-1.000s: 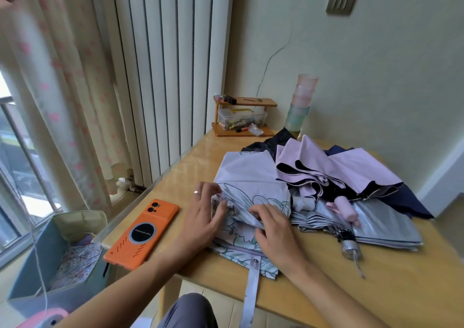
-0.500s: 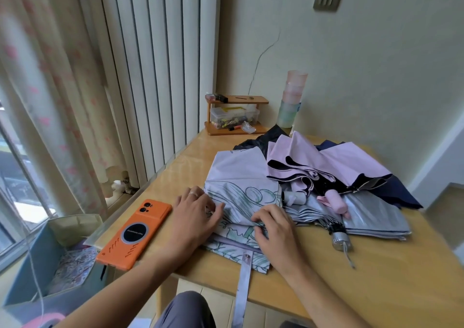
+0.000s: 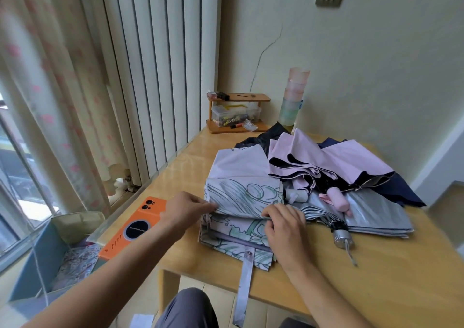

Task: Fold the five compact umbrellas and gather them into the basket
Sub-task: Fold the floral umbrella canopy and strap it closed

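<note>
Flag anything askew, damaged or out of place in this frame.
The orange phone overhangs the table's left edge above the basket. The printed umbrella's strap dangles off the front edge. A thin crack runs up the wall.

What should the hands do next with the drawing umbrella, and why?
Probably fold that pinched flap down flat onto the stack. Both the left hand and the right hand grip a fold of the printed umbrella, whose cloth is only partly pleated, and its strap hangs loose over the table edge, not yet wrapped.
</note>
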The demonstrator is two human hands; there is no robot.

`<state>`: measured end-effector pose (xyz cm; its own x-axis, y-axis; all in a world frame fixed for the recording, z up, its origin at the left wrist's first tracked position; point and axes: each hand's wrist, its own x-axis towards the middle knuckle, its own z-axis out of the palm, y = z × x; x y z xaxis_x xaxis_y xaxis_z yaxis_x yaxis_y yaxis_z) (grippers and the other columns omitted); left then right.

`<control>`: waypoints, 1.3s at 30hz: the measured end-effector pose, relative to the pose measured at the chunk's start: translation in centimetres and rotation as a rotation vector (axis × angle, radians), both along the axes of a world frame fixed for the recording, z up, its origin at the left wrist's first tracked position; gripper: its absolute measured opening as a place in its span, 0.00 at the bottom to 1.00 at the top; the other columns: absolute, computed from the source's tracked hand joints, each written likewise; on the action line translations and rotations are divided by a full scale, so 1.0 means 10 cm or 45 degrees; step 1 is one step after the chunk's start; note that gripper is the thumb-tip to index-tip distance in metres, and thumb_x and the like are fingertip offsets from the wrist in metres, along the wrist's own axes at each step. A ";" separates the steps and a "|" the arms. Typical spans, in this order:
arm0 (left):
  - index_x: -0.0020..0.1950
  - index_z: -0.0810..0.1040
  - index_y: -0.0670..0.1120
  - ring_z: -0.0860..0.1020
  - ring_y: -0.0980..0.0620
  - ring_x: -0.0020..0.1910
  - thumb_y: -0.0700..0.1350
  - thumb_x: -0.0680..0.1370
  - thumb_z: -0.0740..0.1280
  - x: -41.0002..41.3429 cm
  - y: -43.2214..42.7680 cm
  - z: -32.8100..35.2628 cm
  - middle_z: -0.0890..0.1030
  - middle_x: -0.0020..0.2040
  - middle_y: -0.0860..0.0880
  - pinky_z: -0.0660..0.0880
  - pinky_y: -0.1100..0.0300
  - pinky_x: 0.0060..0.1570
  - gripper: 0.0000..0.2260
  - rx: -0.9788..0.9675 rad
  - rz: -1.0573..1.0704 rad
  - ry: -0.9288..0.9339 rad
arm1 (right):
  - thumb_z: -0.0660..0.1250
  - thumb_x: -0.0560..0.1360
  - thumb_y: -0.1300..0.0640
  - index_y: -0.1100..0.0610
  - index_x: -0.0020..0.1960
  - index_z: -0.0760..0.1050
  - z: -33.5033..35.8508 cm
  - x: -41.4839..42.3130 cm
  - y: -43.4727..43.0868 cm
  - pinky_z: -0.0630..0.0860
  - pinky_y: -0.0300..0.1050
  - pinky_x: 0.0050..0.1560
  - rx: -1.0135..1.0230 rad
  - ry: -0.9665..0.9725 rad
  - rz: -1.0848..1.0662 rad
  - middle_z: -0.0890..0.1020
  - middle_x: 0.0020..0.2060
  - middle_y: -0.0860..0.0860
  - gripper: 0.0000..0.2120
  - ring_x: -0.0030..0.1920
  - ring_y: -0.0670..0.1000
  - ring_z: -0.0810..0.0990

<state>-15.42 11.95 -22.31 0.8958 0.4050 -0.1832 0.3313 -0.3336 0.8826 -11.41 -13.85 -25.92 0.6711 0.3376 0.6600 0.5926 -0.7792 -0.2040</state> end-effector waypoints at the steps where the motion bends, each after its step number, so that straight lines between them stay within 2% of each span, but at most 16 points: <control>1: 0.38 0.88 0.46 0.82 0.47 0.47 0.59 0.67 0.80 0.00 0.02 0.02 0.87 0.40 0.50 0.78 0.49 0.49 0.17 -0.051 0.006 0.021 | 0.74 0.67 0.70 0.51 0.47 0.78 0.00 0.00 0.00 0.70 0.48 0.53 -0.007 -0.005 -0.016 0.77 0.41 0.43 0.17 0.45 0.50 0.77; 4: 0.42 0.85 0.39 0.75 0.48 0.43 0.57 0.70 0.79 0.00 0.02 0.06 0.82 0.41 0.43 0.69 0.55 0.39 0.20 -0.098 -0.026 0.054 | 0.74 0.66 0.70 0.52 0.46 0.78 -0.01 -0.01 -0.01 0.73 0.50 0.52 -0.042 -0.005 -0.018 0.77 0.41 0.45 0.17 0.44 0.52 0.76; 7: 0.38 0.87 0.43 0.79 0.45 0.42 0.59 0.68 0.80 -0.02 0.04 0.03 0.86 0.37 0.48 0.75 0.46 0.53 0.18 0.062 -0.019 0.107 | 0.76 0.65 0.70 0.52 0.45 0.79 0.03 0.00 -0.06 0.73 0.50 0.51 -0.082 -0.011 0.013 0.77 0.39 0.45 0.16 0.43 0.51 0.76; 10: 0.35 0.87 0.53 0.81 0.46 0.46 0.62 0.64 0.80 -0.03 0.04 -0.01 0.85 0.34 0.53 0.74 0.38 0.62 0.13 0.217 -0.029 0.169 | 0.79 0.66 0.68 0.52 0.44 0.82 0.08 0.00 -0.15 0.72 0.53 0.61 -0.211 -0.054 0.058 0.78 0.38 0.45 0.15 0.40 0.50 0.77; 13: 0.35 0.87 0.54 0.80 0.47 0.46 0.65 0.62 0.80 -0.01 0.00 -0.02 0.85 0.36 0.54 0.73 0.45 0.58 0.16 0.337 -0.041 0.186 | 0.79 0.69 0.63 0.51 0.46 0.85 0.11 -0.05 -0.30 0.68 0.62 0.71 -0.336 -0.085 0.138 0.81 0.39 0.44 0.10 0.41 0.47 0.80; 15: 0.33 0.86 0.50 0.79 0.45 0.43 0.67 0.61 0.78 0.00 0.00 -0.03 0.84 0.32 0.53 0.70 0.48 0.49 0.20 0.283 -0.062 0.174 | 0.79 0.69 0.62 0.52 0.48 0.86 0.12 -0.09 -0.39 0.67 0.63 0.72 -0.363 -0.102 0.168 0.82 0.40 0.44 0.10 0.42 0.47 0.80; 17: 0.33 0.86 0.49 0.79 0.44 0.43 0.64 0.65 0.78 0.00 -0.01 -0.05 0.83 0.31 0.53 0.67 0.48 0.46 0.18 0.276 -0.078 0.174 | 0.79 0.70 0.64 0.53 0.48 0.84 0.14 -0.13 -0.43 0.69 0.61 0.71 -0.373 -0.125 0.161 0.81 0.40 0.44 0.11 0.42 0.48 0.80; 20: 0.41 0.85 0.51 0.76 0.45 0.52 0.64 0.71 0.75 -0.05 -0.12 0.02 0.83 0.45 0.51 0.65 0.47 0.54 0.17 0.716 -0.059 0.222 | 0.77 0.69 0.68 0.53 0.46 0.81 0.17 -0.17 -0.42 0.71 0.57 0.68 -0.446 -0.128 0.179 0.78 0.39 0.46 0.12 0.42 0.50 0.77; 22: 0.50 0.80 0.48 0.72 0.44 0.58 0.61 0.73 0.71 -0.09 -0.25 0.08 0.77 0.55 0.49 0.65 0.46 0.58 0.18 0.988 -0.060 0.206 | 0.78 0.68 0.68 0.53 0.47 0.81 0.16 -0.18 -0.41 0.77 0.52 0.61 -0.518 -0.065 0.248 0.77 0.40 0.46 0.14 0.42 0.50 0.76; 24: 0.59 0.72 0.45 0.68 0.43 0.61 0.54 0.74 0.70 -0.09 -0.34 0.09 0.70 0.61 0.47 0.67 0.47 0.62 0.19 1.105 -0.110 -0.053 | 0.76 0.67 0.69 0.53 0.48 0.82 0.15 -0.18 -0.40 0.79 0.46 0.50 -0.554 0.029 0.308 0.78 0.42 0.46 0.15 0.44 0.49 0.76; 27: 0.72 0.70 0.43 0.63 0.42 0.73 0.44 0.74 0.66 0.08 -0.41 -0.04 0.65 0.75 0.41 0.65 0.44 0.74 0.25 1.229 -0.388 -0.625 | 0.71 0.69 0.70 0.53 0.50 0.83 0.16 -0.14 -0.42 0.79 0.46 0.45 -0.539 0.129 0.340 0.79 0.43 0.46 0.15 0.44 0.50 0.78; 29: 0.81 0.63 0.48 0.51 0.42 0.82 0.49 0.79 0.60 0.21 -0.42 -0.15 0.55 0.83 0.42 0.49 0.46 0.80 0.29 1.344 -0.569 -0.657 | 0.67 0.71 0.70 0.53 0.52 0.85 0.21 -0.12 -0.42 0.79 0.47 0.43 -0.541 0.201 0.343 0.79 0.42 0.46 0.17 0.44 0.51 0.79; 31: 0.83 0.54 0.56 0.41 0.45 0.82 0.58 0.83 0.50 0.26 -0.42 -0.27 0.46 0.84 0.45 0.41 0.47 0.80 0.28 1.370 -0.650 -0.554 | 0.62 0.74 0.69 0.52 0.56 0.86 0.30 -0.06 -0.41 0.79 0.49 0.45 -0.537 0.348 0.348 0.80 0.44 0.47 0.21 0.46 0.53 0.80; 33: 0.83 0.46 0.60 0.35 0.47 0.81 0.65 0.83 0.44 0.27 -0.42 -0.42 0.40 0.83 0.48 0.38 0.47 0.79 0.29 1.381 -0.659 -0.478 | 0.58 0.76 0.67 0.51 0.58 0.85 0.41 0.01 -0.39 0.78 0.49 0.51 -0.588 0.518 0.353 0.82 0.49 0.46 0.22 0.51 0.53 0.81; 36: 0.82 0.41 0.61 0.32 0.48 0.81 0.71 0.80 0.45 0.27 -0.44 -0.48 0.36 0.83 0.49 0.37 0.46 0.78 0.33 1.378 -0.645 -0.472 | 0.59 0.75 0.63 0.51 0.54 0.85 0.57 0.19 -0.31 0.75 0.46 0.59 -0.599 0.629 0.400 0.83 0.51 0.46 0.18 0.54 0.49 0.80; 39: 0.82 0.37 0.61 0.30 0.48 0.80 0.73 0.79 0.46 0.27 -0.43 -0.48 0.33 0.82 0.49 0.35 0.45 0.78 0.36 1.406 -0.667 -0.438 | 0.60 0.75 0.65 0.53 0.60 0.82 0.73 0.46 -0.09 0.72 0.33 0.57 -0.264 0.537 0.475 0.79 0.53 0.46 0.19 0.52 0.43 0.77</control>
